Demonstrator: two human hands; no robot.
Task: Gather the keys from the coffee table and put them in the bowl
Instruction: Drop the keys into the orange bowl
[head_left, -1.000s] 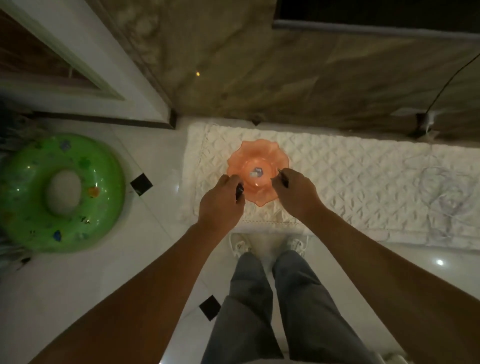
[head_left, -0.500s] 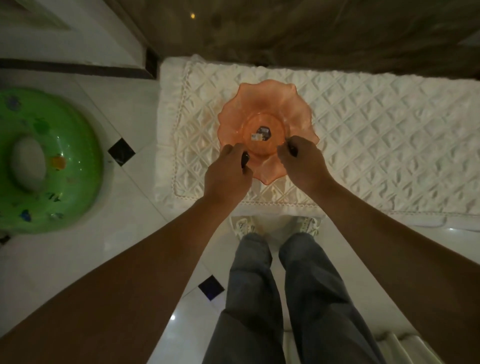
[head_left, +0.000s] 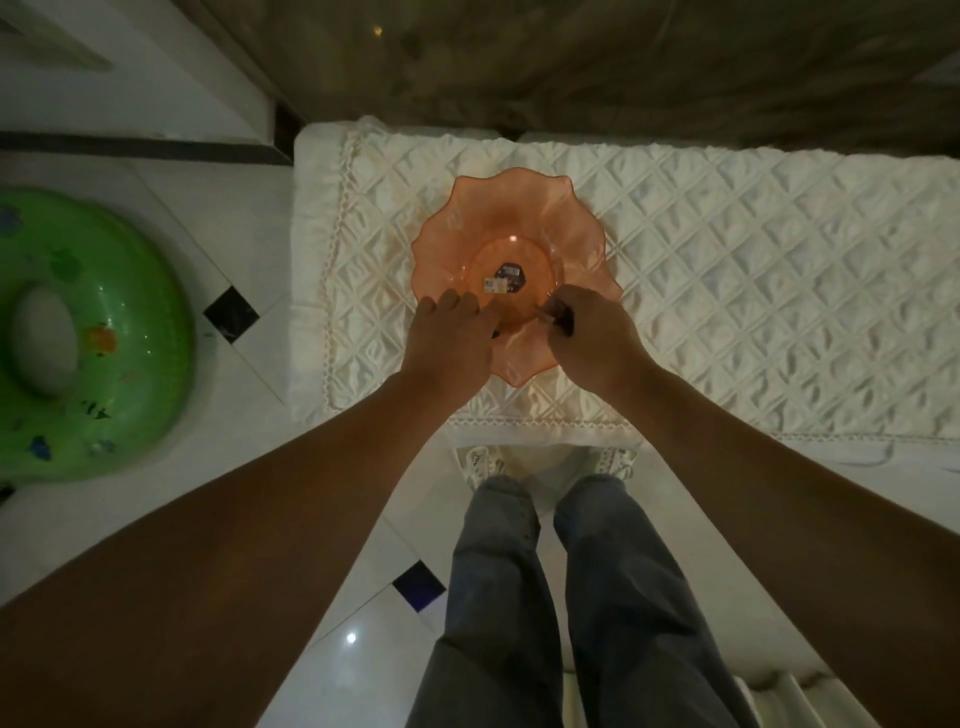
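An orange translucent bowl (head_left: 514, 228) with a wavy rim sits on the white quilted cloth of the coffee table (head_left: 727, 270). Stickers show at the bowl's bottom. My left hand (head_left: 452, 338) hovers over the bowl's near left rim, fingers curled down around a dark key that only peeks out at its right side. My right hand (head_left: 592, 338) is over the near right rim, pinching a dark-headed key (head_left: 558, 316) whose metal blade points into the bowl.
A green inflatable ring (head_left: 78, 332) lies on the white tiled floor at the left. A dark marbled wall runs behind the table. My legs in grey trousers (head_left: 545, 597) stand right at the table's near edge.
The view has come closer and lower over the bowl. Both hands have moved further over the near rim, and the left hand's key is now mostly hidden under the fingers.
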